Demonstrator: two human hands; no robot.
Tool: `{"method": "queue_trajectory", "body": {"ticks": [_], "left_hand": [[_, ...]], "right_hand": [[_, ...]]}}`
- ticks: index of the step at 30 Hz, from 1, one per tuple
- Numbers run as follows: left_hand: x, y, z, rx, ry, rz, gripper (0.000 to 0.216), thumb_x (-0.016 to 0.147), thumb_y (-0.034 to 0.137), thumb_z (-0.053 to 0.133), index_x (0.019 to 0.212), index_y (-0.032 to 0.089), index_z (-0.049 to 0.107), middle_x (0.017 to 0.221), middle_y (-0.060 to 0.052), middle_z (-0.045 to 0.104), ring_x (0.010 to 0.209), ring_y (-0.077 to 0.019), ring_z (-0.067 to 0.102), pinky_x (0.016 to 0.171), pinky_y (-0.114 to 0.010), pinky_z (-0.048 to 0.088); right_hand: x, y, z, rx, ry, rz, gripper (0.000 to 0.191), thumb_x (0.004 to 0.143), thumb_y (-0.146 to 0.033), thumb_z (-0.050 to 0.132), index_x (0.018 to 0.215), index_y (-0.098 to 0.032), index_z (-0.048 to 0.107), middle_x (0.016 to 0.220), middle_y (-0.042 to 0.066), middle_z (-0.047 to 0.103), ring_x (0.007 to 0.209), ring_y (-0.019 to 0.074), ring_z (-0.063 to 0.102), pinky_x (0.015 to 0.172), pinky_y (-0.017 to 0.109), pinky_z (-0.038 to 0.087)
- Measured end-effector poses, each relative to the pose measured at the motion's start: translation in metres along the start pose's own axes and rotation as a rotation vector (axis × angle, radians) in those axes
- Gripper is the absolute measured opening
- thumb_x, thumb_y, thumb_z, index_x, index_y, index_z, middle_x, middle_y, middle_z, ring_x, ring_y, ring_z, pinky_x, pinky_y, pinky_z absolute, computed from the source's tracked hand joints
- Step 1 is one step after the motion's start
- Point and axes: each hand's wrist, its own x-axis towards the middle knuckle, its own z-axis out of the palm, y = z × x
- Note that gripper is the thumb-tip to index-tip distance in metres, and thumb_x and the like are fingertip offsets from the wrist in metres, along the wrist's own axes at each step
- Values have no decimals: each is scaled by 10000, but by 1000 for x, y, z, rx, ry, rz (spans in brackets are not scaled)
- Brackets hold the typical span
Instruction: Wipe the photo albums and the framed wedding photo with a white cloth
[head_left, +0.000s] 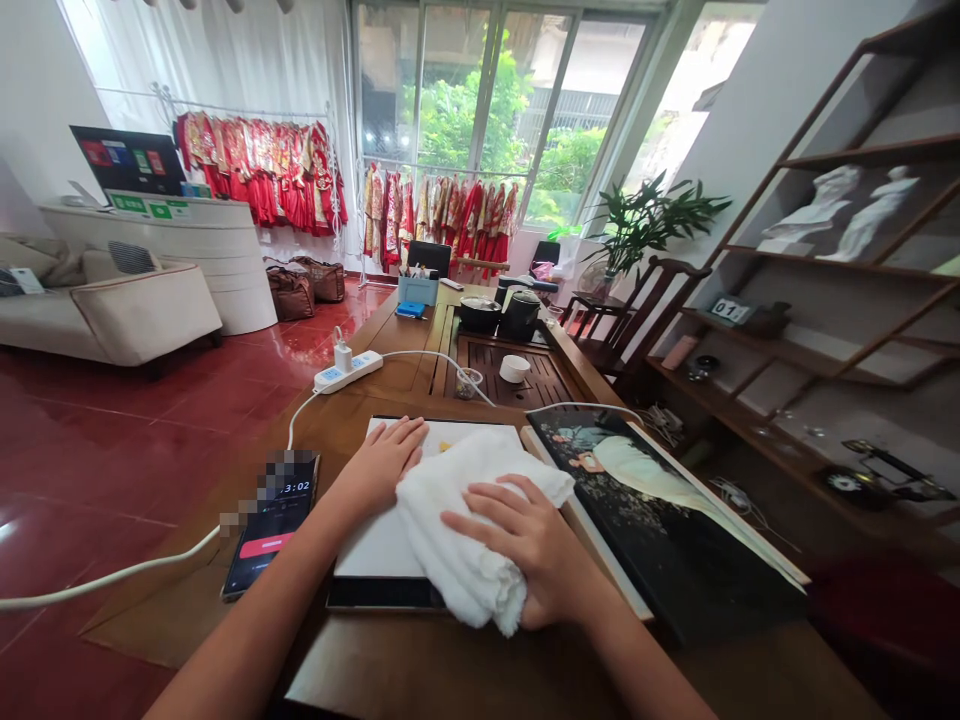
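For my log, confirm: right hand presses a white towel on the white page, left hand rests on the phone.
Not the phone: the head view shows the left hand flat on the white page. The right hand does press the white towel.

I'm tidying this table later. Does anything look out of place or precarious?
The phone lies right by the table's left edge, and the power strip's cable trails off that side. Nothing looks spilled or damaged.

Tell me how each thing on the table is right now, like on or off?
left hand, flat on the white page
right hand, spread on top of the towel
towel, bunched up on the page
phone, screen lit, timer showing
power strip, charger plugged in
cup, upright on the tea tray
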Motion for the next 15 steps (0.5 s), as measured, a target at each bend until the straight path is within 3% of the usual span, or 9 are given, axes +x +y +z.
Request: {"method": "queue_trajectory", "body": {"ticks": [3,11,15], "left_hand": [[0,0,0,2,0,0,470,1005,346,230,1436,226,375,1530,-40,328,1424,-197,248,1149,-423,226],[0,0,0,-3,9,-4,483,997,361,240,1444,227,367,1527,-35,332,1420,-202,258,1156,-440,213],[0,-1,2,-11,17,1,484,997,377,239,1446,244,363,1523,-28,342,1417,-202,267,1156,-433,217]], "right_hand": [[1,-1,-1,10,-24,-22,862,638,-312,570,1462,-308,317,1359,62,538,1266,285,450,1053,460,196],[1,11,-6,-115,67,399,795,620,-206,549,1404,-269,427,1332,98,546,1212,280,486,1021,455,267],[0,14,-5,-149,99,458,786,628,-200,548,1405,-239,430,1292,122,564,1199,293,487,1005,463,280]]}}
